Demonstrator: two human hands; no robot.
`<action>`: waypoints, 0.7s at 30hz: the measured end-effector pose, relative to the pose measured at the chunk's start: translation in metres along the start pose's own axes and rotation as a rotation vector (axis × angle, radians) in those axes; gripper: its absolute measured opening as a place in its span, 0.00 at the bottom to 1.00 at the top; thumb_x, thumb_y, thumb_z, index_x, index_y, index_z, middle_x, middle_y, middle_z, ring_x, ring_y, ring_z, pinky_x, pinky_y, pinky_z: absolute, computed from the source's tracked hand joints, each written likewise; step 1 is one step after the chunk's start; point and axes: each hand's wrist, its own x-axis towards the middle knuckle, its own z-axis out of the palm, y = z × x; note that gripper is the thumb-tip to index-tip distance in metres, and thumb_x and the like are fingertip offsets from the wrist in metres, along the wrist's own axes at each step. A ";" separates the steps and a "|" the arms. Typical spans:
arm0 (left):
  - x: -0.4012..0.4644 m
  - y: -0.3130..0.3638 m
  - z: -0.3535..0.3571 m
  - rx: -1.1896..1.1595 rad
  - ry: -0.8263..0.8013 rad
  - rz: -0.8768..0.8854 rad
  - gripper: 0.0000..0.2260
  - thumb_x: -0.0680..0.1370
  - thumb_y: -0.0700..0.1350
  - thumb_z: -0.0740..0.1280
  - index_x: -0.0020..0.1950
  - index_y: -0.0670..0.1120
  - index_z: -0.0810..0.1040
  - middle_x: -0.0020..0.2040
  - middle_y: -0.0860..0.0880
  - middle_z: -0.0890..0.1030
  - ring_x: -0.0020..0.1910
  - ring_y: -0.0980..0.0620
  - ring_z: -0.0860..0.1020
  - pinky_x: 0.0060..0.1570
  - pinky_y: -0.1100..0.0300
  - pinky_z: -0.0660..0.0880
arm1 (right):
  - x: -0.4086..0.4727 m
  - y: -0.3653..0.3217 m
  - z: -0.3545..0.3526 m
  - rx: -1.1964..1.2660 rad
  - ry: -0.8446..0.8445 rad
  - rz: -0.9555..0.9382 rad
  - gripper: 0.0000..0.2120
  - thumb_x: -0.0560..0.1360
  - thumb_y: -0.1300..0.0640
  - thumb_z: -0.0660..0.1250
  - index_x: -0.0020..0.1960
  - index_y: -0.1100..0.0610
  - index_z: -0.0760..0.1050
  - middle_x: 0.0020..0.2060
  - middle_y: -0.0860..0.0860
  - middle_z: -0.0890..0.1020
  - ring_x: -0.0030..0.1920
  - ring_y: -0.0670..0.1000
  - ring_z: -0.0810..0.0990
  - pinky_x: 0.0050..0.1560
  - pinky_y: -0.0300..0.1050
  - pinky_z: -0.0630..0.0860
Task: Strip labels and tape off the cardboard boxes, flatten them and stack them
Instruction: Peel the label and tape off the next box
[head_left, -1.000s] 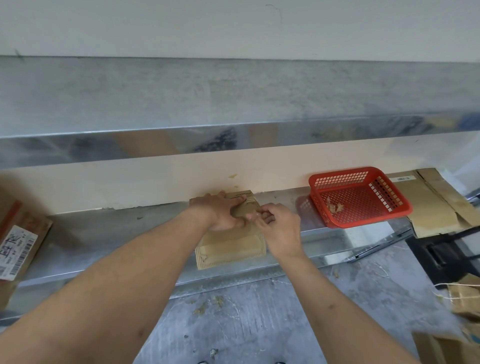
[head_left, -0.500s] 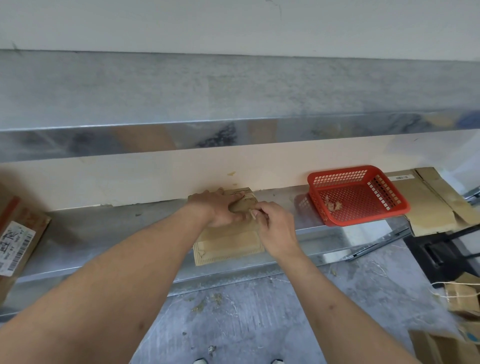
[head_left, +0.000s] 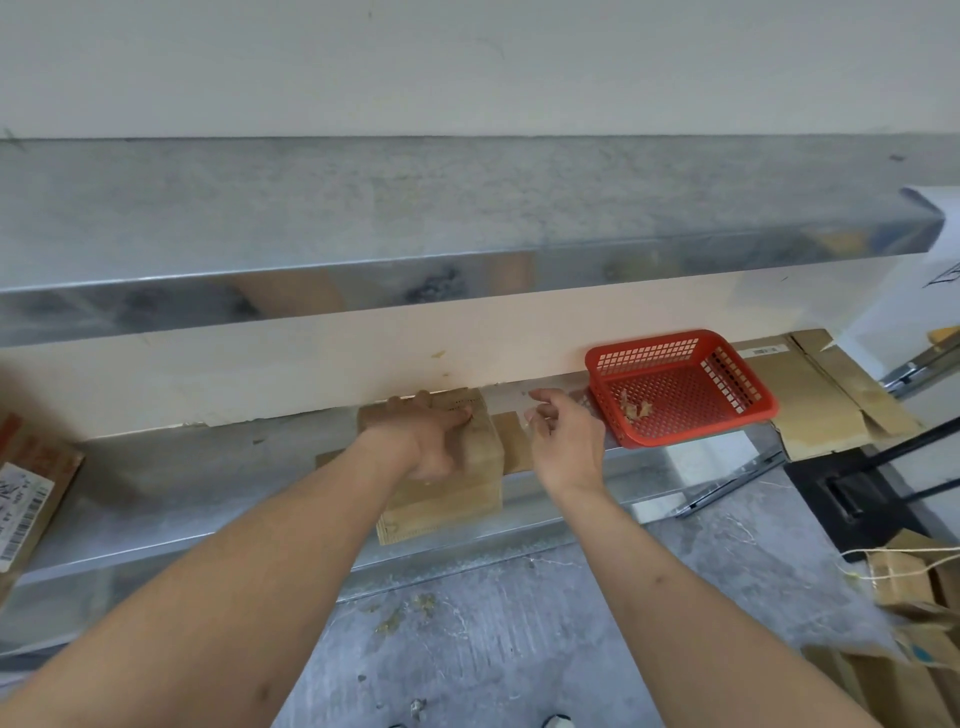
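The biggest thing I see is the metal shelf (head_left: 171, 499) running across the middle of the frame, with a second shelf (head_left: 467, 218) above it. At the right of the lower one lies a stack of flattened cardboard (head_left: 815, 410), and on its left edge sits the red basket (head_left: 680, 387), holding a few peeled scraps (head_left: 634, 408). At the far left edge of the frame leans a labelled box (head_left: 31, 499).

In the centre of the frame, on the lower shelf, is the cardboard box (head_left: 447, 488) I am working on. It is small and mostly collapsed, with a flap poking out to the right. My left hand (head_left: 426, 441) presses down on its top, fingers spread flat. My right hand (head_left: 563, 441) hovers just right of the box, near the basket, thumb and fingertips drawn together; whether a bit of tape sits between them I cannot tell.

I judge the box light and fairly stiff along its panels, but weak at the creases, so it should fold where scored. It may slide on the smooth metal, so I would keep a palm on it. To lift it, I would take it by a long edge with fingers under and thumb on top, not by the loose flap.
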 end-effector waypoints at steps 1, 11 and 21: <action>-0.004 0.005 0.002 0.010 0.023 0.004 0.36 0.73 0.65 0.67 0.78 0.72 0.53 0.75 0.50 0.63 0.73 0.38 0.64 0.65 0.44 0.71 | 0.004 0.004 -0.007 0.005 0.011 0.015 0.12 0.80 0.64 0.67 0.60 0.52 0.82 0.44 0.45 0.86 0.48 0.48 0.84 0.54 0.43 0.78; 0.004 0.055 0.012 -0.136 0.142 -0.065 0.37 0.70 0.62 0.73 0.76 0.72 0.60 0.76 0.52 0.61 0.75 0.39 0.61 0.71 0.42 0.68 | 0.073 0.061 -0.070 -0.067 0.042 0.057 0.05 0.72 0.61 0.75 0.47 0.54 0.85 0.44 0.51 0.87 0.48 0.53 0.84 0.57 0.44 0.76; 0.022 0.088 0.018 -0.224 0.171 -0.137 0.40 0.71 0.61 0.74 0.77 0.72 0.57 0.84 0.53 0.50 0.82 0.43 0.48 0.79 0.39 0.49 | 0.120 0.110 -0.086 -0.177 -0.046 0.095 0.10 0.79 0.62 0.64 0.50 0.56 0.85 0.51 0.58 0.86 0.55 0.63 0.82 0.57 0.51 0.77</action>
